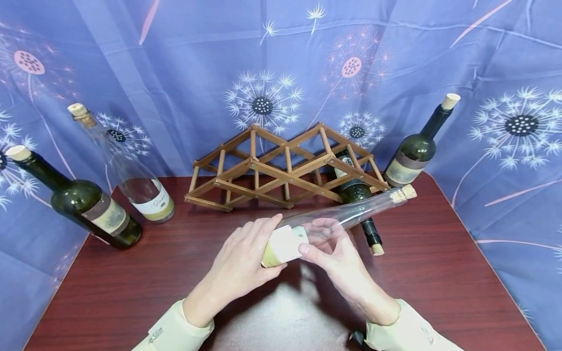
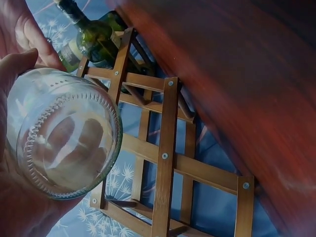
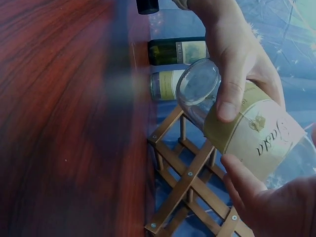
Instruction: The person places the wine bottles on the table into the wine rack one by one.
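Note:
A clear glass wine bottle [image 1: 347, 218] is held tilted above the table, its corked neck pointing to the right and away. My left hand [image 1: 241, 256] grips it around the base, with the thumb over the label in the right wrist view. My right hand [image 1: 347, 265] holds the body, its thumb at the edge of the white and yellow label [image 3: 261, 140] and its fingers behind the glass. The round bottle base [image 2: 71, 138] faces the left wrist camera. Beyond the hands stands a wooden wine rack [image 1: 287, 171], with a dark green bottle [image 1: 356, 192] lying in its right side, neck toward me.
At the left stand a corked green bottle [image 1: 94, 209] and a corked clear bottle [image 1: 151, 195]. Another green bottle [image 1: 410, 156] stands at the back right, beside the rack. A small black object [image 1: 357, 337] lies by the right sleeve. A blue patterned cloth [image 1: 184, 97] hangs behind the red-brown table [image 1: 145, 292].

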{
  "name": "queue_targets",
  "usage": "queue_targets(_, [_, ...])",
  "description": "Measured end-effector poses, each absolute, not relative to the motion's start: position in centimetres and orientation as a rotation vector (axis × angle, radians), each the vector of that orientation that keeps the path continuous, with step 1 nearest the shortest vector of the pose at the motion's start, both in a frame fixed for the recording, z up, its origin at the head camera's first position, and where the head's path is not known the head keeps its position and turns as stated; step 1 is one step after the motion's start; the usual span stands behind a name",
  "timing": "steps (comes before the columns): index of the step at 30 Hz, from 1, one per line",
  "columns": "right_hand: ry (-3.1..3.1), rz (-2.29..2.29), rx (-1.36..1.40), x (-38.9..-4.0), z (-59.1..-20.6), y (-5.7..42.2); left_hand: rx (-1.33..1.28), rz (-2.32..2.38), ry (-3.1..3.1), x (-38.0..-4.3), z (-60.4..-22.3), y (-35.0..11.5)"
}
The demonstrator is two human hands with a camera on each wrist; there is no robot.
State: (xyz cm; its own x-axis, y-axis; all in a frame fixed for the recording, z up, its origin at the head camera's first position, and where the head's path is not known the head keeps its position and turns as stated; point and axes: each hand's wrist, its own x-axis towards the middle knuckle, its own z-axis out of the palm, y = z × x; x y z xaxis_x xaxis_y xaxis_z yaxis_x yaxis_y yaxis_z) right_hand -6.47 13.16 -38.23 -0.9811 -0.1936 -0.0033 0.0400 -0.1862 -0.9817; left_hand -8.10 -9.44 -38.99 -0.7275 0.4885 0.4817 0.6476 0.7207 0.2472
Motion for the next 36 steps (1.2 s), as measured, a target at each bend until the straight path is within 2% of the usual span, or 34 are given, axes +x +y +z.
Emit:
queue_targets(12, [2.052, -2.192, -0.364, -5.9, -37.6, 14.1, -0.861, -0.511, -2.549, -8.3, -38.7, -10.4])
queue_targets(22, [2.306, -1.943, -0.27, -5.3, -36.6, 15.6, -0.85, -0.52, -2.552, -8.5, -38.5, -11.1])
queue_targets(36, [2.906, -1.597, -0.695, -4.4, -34.8, 17.0, -0.846, -0.498, -2.569, -8.4, -38.7, -12.0])
